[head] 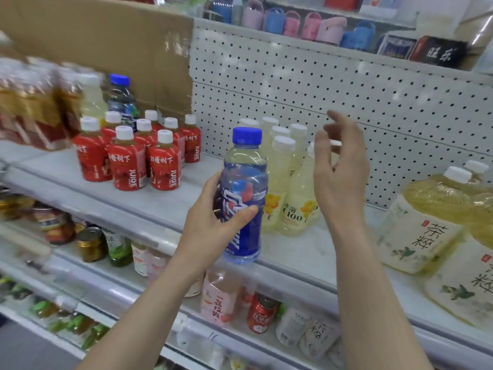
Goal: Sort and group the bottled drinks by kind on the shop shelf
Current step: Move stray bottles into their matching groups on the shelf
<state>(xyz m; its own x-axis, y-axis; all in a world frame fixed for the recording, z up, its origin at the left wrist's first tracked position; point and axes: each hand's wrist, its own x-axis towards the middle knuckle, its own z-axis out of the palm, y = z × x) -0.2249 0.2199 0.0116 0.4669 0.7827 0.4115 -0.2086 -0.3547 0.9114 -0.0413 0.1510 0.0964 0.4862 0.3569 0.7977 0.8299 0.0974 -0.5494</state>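
My left hand (213, 222) grips a blue-capped, blue-labelled drink bottle (244, 182) upright above the front edge of the white shelf (170, 198). My right hand (340, 166) hovers open to its right, fingers spread, in front of a cluster of pale yellow C100 bottles (293, 182). A group of red-labelled juice bottles (133, 153) with white caps stands on the left of the shelf. Behind them stands another blue-capped bottle (121, 98) next to a pale yellow bottle (92, 100).
Large yellow tea bottles (426, 222) stand at the shelf's right end. Blurred shrink-wrapped bottle packs (32, 108) fill the far left, with a cardboard sheet (106, 36) behind. Lower shelves (133, 284) hold cans and mixed bottles. A white pegboard (320, 84) backs the shelf.
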